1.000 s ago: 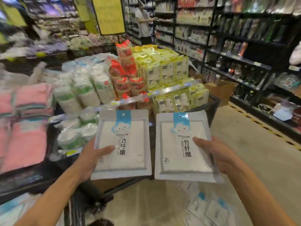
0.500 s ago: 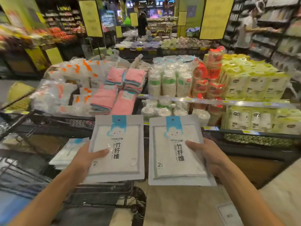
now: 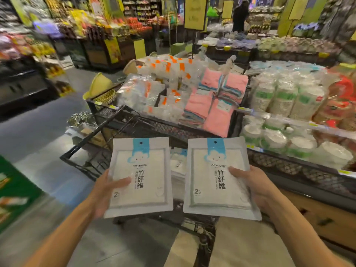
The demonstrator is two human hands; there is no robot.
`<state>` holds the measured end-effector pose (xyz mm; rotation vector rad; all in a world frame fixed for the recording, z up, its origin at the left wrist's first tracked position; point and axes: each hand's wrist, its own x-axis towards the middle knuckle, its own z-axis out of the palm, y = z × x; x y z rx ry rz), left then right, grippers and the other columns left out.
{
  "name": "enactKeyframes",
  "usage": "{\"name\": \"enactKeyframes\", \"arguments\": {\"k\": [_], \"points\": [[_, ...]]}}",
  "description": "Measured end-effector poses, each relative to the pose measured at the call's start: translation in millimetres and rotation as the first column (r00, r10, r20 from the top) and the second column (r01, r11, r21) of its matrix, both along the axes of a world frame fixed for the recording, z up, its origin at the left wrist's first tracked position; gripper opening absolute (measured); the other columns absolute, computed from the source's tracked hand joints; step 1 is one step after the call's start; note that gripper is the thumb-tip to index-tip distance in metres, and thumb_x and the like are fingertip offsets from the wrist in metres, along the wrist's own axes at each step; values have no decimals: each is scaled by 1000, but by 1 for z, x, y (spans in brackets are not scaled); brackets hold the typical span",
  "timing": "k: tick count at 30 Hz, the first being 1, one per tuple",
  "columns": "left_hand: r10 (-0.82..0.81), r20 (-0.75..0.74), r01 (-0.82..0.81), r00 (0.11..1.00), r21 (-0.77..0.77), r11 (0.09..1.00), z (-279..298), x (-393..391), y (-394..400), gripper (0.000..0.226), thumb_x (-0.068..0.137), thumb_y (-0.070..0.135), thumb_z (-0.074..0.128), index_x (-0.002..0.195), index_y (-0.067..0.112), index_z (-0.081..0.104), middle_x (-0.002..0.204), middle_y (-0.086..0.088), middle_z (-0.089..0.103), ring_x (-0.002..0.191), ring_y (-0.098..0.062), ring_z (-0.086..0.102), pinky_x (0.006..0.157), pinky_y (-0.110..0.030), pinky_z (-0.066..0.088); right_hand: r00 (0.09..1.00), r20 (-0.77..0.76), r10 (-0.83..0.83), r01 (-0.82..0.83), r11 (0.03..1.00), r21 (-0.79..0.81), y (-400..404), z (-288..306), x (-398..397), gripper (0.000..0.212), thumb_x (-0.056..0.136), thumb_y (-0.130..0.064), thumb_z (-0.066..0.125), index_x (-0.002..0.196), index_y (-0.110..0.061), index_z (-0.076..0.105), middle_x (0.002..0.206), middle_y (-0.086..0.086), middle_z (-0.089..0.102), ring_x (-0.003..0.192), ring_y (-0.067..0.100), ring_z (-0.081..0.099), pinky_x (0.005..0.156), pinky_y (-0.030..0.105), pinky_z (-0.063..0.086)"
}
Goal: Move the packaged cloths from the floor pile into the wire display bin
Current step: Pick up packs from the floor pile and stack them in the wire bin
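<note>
I hold two flat white cloth packs with blue cloud labels side by side at chest height. My left hand [image 3: 105, 191] grips the left pack [image 3: 139, 178] by its left edge, thumb on the front. My right hand [image 3: 254, 186] grips the right pack [image 3: 216, 178] by its right edge. Both packs hang in front of a black wire display bin [image 3: 115, 124]. Between the packs I see more of the same white packs [image 3: 178, 162] lying inside the bin. The floor pile is out of view.
Behind the bin stand pink folded cloths [image 3: 210, 105], clear bags with orange labels [image 3: 158, 87] and stacks of paper cups and bowls [image 3: 279, 105] on a mesh-fronted display. A green box [image 3: 13, 189] sits at left. A person [image 3: 239, 15] stands far back.
My view has swung left across the display; the yellow packs and right-hand shelves have gone, and the wire bin now sits straight ahead. Both hands keep the same grip on the packs.
</note>
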<state>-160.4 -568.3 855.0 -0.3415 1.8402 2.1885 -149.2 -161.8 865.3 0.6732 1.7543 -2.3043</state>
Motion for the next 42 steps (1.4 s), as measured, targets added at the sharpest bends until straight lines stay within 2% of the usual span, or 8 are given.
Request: {"name": "enactKeyframes", "arguments": {"k": [5,8,10,16,24,29,35,42], "points": [[61,26,-61,998,8,998,-10,-21,-29,89,33,22,101,113,9,65,107,-22,76,85,-41,76,56,-45,62,1000,26,3,-3,1000,-6,-38,-13,-35,30,92,-3,70,122,-3,67,107,21,77,95,40,76,82,52,60],[94,29,-94,995,1,996,-21,-46,-39,43,76,-1,75,116,10,64,112,-23,74,87,-39,76,61,-45,64,999,51,10,-10,1000,6,-49,-25,-59,30,93,-3,70,123,-4,66,107,20,77,95,39,76,82,53,61],[94,42,-93,995,-27,995,-27,-63,-43,41,86,-6,63,122,13,62,112,-17,76,92,-38,76,65,-44,64,998,59,26,-27,1000,12,-54,-34,-79,30,94,-4,70,124,-4,66,108,19,77,97,39,76,87,56,59],[146,105,-130,984,-146,981,-38,-116,-51,46,85,-1,71,126,18,59,110,-16,77,93,-38,76,82,-58,60,994,107,27,-28,1000,6,-66,-54,-142,27,94,-8,71,120,-9,65,107,16,78,98,39,76,92,62,57],[149,171,-121,974,-163,979,-60,-205,-53,42,86,-7,70,123,11,61,103,-17,78,85,-36,77,58,-42,63,982,188,-8,8,1000,-2,-78,-86,-212,28,94,-10,71,122,-9,65,105,15,79,96,37,77,89,59,60],[39,263,5,964,-164,987,-95,-275,-63,47,84,-7,72,126,8,60,109,-18,76,94,-40,75,70,-49,63,969,229,-91,78,995,68,-89,-107,-244,25,94,-10,71,119,-9,66,102,14,79,94,35,77,85,56,61],[-80,325,141,942,-167,976,-144,-361,-80,40,83,-7,74,117,12,63,103,-16,78,87,-35,77,65,-44,62,930,281,-237,205,969,139,-116,-125,-270,20,94,-9,71,114,-12,66,98,10,80,88,29,79,70,44,65],[-265,389,361,882,-198,911,-202,-434,-92,42,87,1,72,123,21,64,114,-7,76,107,-35,71,95,-63,54,873,385,-299,226,948,223,-138,-175,-306,31,94,-12,72,123,-8,63,105,13,79,91,31,78,76,50,64]]}}
